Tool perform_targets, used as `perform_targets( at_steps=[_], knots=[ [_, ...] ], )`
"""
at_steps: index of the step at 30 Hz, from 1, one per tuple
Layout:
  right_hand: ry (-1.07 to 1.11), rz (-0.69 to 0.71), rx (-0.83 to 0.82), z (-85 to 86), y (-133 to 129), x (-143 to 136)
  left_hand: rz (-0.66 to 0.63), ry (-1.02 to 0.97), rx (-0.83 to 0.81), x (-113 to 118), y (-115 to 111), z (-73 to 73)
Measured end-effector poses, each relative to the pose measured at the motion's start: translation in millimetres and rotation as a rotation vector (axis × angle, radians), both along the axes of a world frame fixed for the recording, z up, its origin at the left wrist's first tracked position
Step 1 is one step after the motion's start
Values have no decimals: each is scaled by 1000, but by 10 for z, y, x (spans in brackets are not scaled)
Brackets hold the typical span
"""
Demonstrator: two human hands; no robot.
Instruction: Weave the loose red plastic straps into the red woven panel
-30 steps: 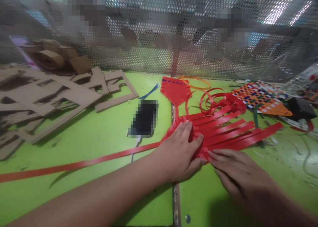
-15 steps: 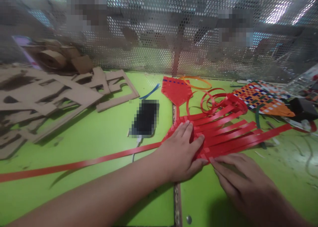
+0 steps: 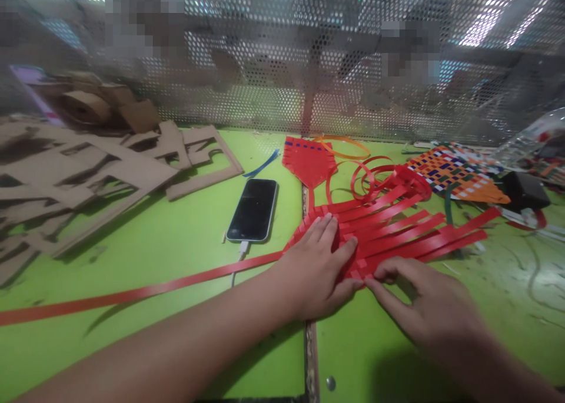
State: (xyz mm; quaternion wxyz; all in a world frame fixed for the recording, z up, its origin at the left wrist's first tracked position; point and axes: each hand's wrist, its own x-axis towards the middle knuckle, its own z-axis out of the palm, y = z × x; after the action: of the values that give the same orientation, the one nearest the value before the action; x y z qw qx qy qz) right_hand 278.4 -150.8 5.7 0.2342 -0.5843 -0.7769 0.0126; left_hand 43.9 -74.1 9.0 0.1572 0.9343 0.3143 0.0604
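Note:
Red woven strips (image 3: 388,232) lie on the green table, their loose ends fanned to the right. My left hand (image 3: 320,262) rests flat on the woven part, fingers spread, pressing it down. At the lower edge of the weave is my right hand (image 3: 410,297), its thumb and index finger curved towards each other around the edge of a red strip. One long red strip (image 3: 176,284) runs out from under my left hand to the left edge of view. Behind the weave sits a red pentagonal piece (image 3: 309,160) with a blue dashed line, beside red loops (image 3: 359,179).
A phone (image 3: 253,210) with a white cable lies left of the weave. Cardboard cutouts (image 3: 128,167) pile up at the left. At the right are an orange checkered weave (image 3: 461,170), a black block (image 3: 525,190) and a clear bottle (image 3: 536,133). A perforated metal screen (image 3: 265,91) stands behind.
My right hand has opened a gap between thumb and index finger, with the fingertips now at the strip's edge. My left hand stays on the weave. The whole view has shifted slightly.

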Motion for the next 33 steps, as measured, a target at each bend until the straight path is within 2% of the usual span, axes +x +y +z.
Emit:
perform_targets(
  at_steps=[7,11,17,24,33],
  knots=[
    [128,-64,-240,-60,58,29,4,9,-2,4,7,7],
    [197,-39,-321,-52,57,53,11,9,-10,9,9,4],
    [288,25,-404,9,67,89,9,-4,-12,11,5,-13],
    [423,-93,-440,-76,65,76,3,0,9,9,10,-12],
    [476,-34,-527,-89,81,154,2,-3,2,11,7,-6]
  ],
)
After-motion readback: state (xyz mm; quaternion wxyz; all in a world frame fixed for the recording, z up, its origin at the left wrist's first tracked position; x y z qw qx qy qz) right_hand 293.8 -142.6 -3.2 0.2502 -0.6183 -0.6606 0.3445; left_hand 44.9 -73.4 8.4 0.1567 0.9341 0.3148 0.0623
